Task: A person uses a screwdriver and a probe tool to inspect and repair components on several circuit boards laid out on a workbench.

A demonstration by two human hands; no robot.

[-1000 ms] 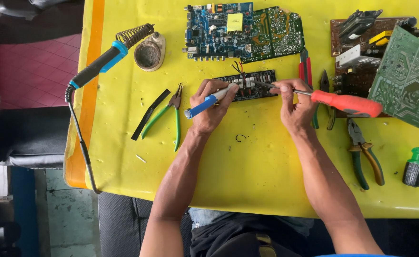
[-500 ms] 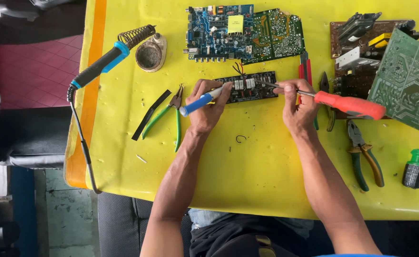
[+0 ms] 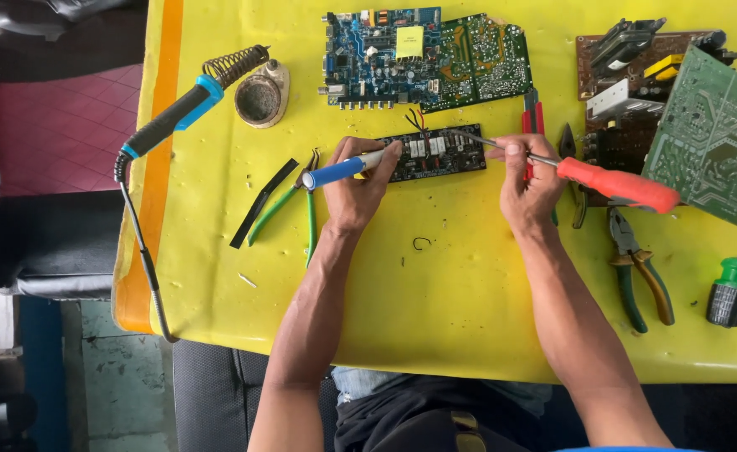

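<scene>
A small black circuit board (image 3: 435,152) lies on the yellow table (image 3: 435,301), its far end bearing thin wires. My left hand (image 3: 356,191) grips a blue-and-white handled tool (image 3: 335,172) with its tip end resting at the board's left edge. My right hand (image 3: 526,188) holds a red-handled screwdriver (image 3: 618,184) by the metal shaft. The shaft reaches left over the board's upper right part.
A soldering iron (image 3: 172,117) sits in a coil stand beside a round tin (image 3: 260,99). Green-handled pliers (image 3: 295,205) and a black strip (image 3: 261,203) lie to the left. Circuit boards (image 3: 427,54) (image 3: 711,134) lie at the back and right, with pliers (image 3: 636,268) and a green screwdriver (image 3: 732,289).
My left hand has slid the blue-handled tool slightly left along the board's edge. My right hand and the red screwdriver have barely shifted.
</scene>
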